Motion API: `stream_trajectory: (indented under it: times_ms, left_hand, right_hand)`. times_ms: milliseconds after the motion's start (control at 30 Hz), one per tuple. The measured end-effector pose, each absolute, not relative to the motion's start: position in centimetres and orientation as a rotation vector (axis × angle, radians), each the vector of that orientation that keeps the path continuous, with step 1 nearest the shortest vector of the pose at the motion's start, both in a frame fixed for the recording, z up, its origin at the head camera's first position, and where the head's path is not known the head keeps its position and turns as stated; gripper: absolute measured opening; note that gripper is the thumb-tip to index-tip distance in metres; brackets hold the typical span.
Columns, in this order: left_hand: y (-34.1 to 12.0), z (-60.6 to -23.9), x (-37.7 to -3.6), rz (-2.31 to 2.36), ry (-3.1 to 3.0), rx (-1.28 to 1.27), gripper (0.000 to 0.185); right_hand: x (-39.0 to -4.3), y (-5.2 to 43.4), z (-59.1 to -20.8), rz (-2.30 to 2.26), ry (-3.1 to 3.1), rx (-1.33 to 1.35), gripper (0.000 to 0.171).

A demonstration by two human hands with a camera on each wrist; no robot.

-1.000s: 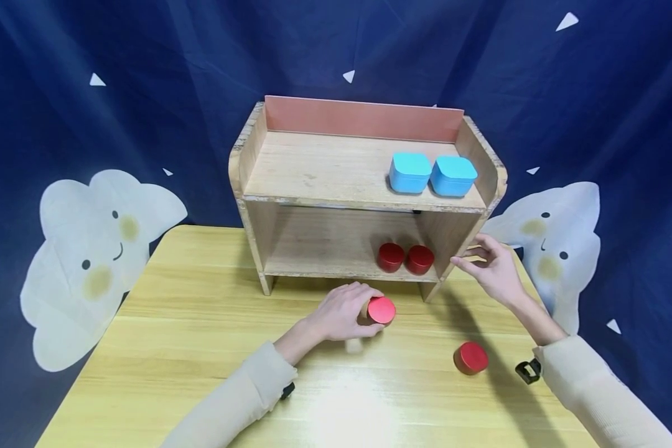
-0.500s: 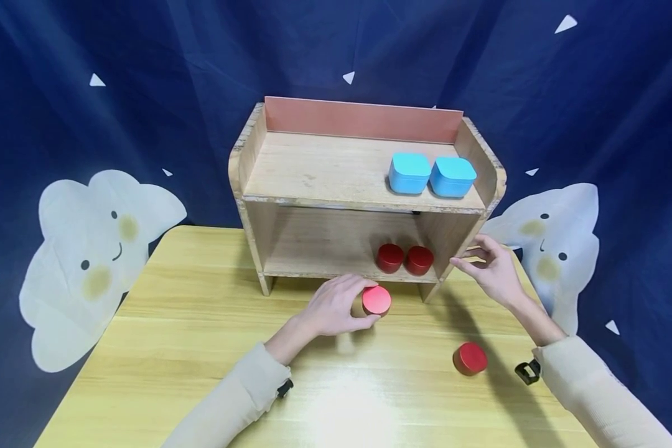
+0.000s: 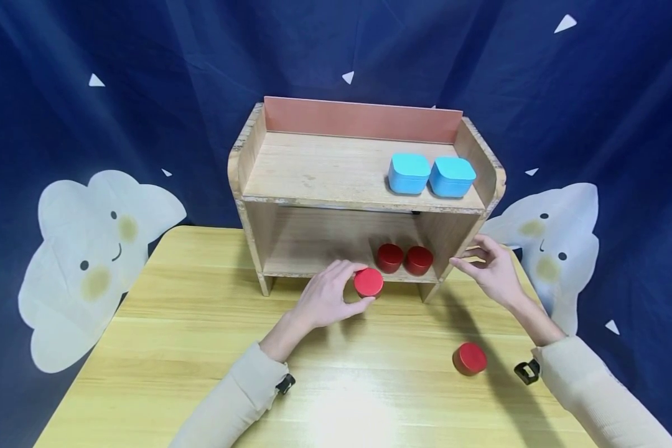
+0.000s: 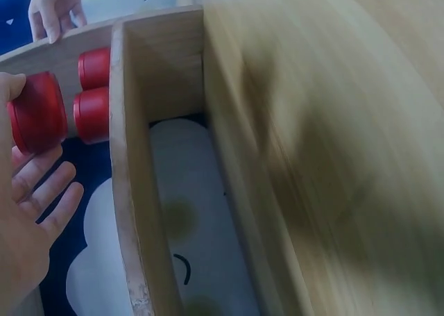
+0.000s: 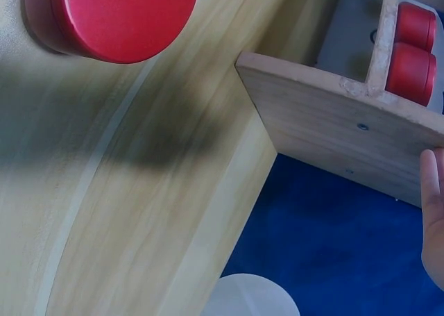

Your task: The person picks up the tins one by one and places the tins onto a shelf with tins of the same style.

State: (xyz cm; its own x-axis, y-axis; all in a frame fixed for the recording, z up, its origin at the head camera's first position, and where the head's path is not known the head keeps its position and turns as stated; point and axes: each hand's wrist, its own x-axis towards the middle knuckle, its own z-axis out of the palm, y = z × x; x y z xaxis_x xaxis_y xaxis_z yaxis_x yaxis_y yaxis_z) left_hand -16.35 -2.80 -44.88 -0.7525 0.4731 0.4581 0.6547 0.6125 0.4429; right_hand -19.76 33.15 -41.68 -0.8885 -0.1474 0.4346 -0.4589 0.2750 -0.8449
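My left hand (image 3: 326, 297) pinches a red round tin (image 3: 368, 283) between thumb and fingers, in front of the lower shelf of a small wooden rack (image 3: 313, 239). In the left wrist view that tin (image 4: 40, 111) is gripped at the near side, left of two matching red tins (image 4: 94, 114). Those two stand side by side at the right of the lower shelf, a left one (image 3: 389, 258) and a right one (image 3: 419, 261). My right hand (image 3: 491, 269) rests with loosely bent fingers against the outside of the rack's right side panel (image 5: 333, 118).
Two light-blue lidded boxes (image 3: 409, 173) stand at the right of the rack's upper shelf (image 3: 319, 168). Another red tin (image 3: 470, 359) sits on the wooden table (image 3: 190, 348) at the front right. A dark blue curtain (image 3: 145, 74) hangs behind.
My left hand has carried the red tin up and slightly left, from over the table towards the lower shelf's front edge. The right hand has stayed in place.
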Motion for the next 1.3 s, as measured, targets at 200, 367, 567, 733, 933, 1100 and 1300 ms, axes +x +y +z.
stream_trajectory:
  times_ms: [200,367,567,733,933,1100,1300]
  left_hand:
    - [-2.8,-44.9,-16.8,-0.867,-2.529,-0.838,0.057]
    - [-2.8,-45.2,-17.2,-0.871,-2.511,-0.786,0.056]
    - [-2.5,-45.5,-17.8,-0.853,-2.503,-0.753,0.056]
    - [-2.2,-45.8,-18.3,-0.807,-2.49,-0.709,0.056]
    - [-1.9,-46.5,-18.8,-0.751,-2.456,-0.634,0.055]
    - [-1.5,-47.0,-19.2,-0.708,-2.48,-0.586,0.054]
    - [-1.2,-47.2,-19.5,-0.667,-2.484,-0.56,0.053]
  right_hand:
    - [-19.8,33.2,-41.7,1.653,-2.277,0.558,0.041]
    - [-19.8,33.2,-41.7,1.647,-2.285,0.553,0.042]
    - [-19.8,33.2,-41.7,1.67,-2.27,0.56,0.043]
    - [-19.8,33.2,-41.7,1.671,-2.275,0.561,0.042]
    - [-19.8,33.2,-41.7,1.648,-2.287,0.56,0.042]
    - [-19.8,33.2,-41.7,1.64,-2.295,0.558,0.042]
    - [-19.9,33.2,-41.7,1.642,-2.293,0.562,0.044]
